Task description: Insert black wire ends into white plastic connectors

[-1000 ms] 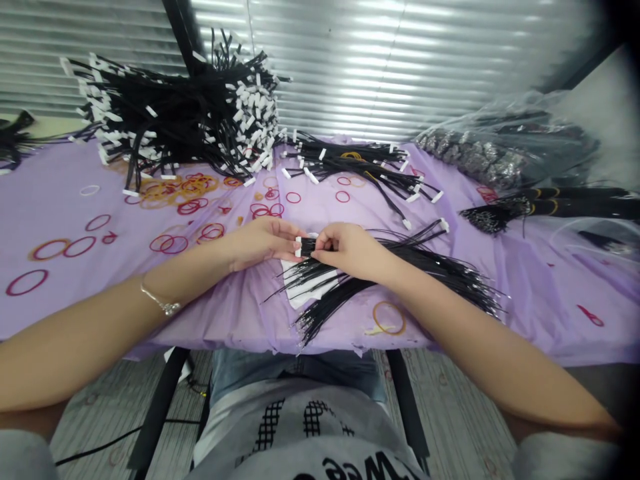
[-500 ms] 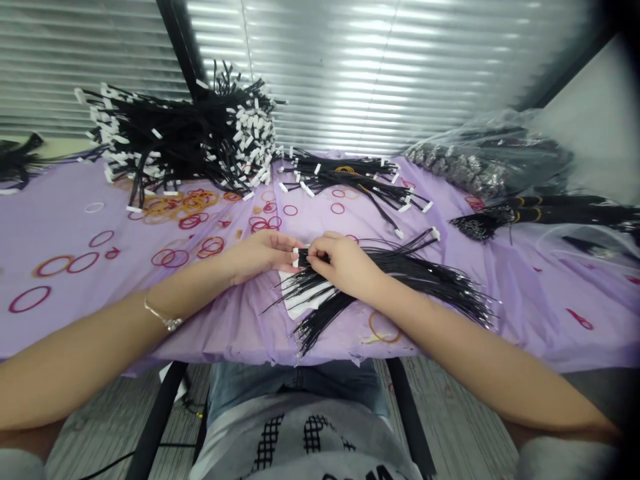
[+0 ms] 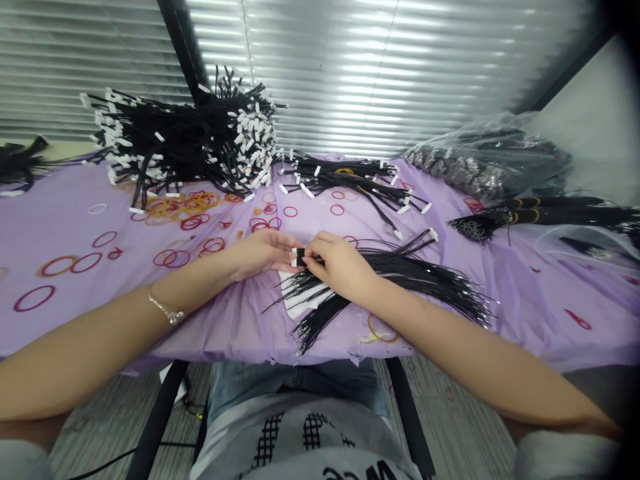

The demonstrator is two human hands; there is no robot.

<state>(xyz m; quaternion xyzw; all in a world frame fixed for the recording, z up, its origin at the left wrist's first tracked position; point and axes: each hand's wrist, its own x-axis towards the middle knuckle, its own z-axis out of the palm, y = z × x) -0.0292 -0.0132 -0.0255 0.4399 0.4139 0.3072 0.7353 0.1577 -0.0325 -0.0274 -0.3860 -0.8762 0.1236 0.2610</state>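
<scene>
Two bare hands meet over a black wire bundle with a white tag at its end, at the middle of the table, as I watch from my remote feed. The right hand has its fingers curled, pinching the bundle. The left hand lies with fingers together, tips against the tag; I cannot tell whether they grip. A fan of loose black wires spreads right beneath the right hand, over a white paper sheet on a purple plastic table cover. Scattered red and orange rubber bands lie to the left. Far left rises a heap of white-tagged black cables, a smaller spread beside it, and a clear plastic bag far right. Near, a grey shirt's partial lettering seems to read "Wee"; tag markings are too small to read.
</scene>
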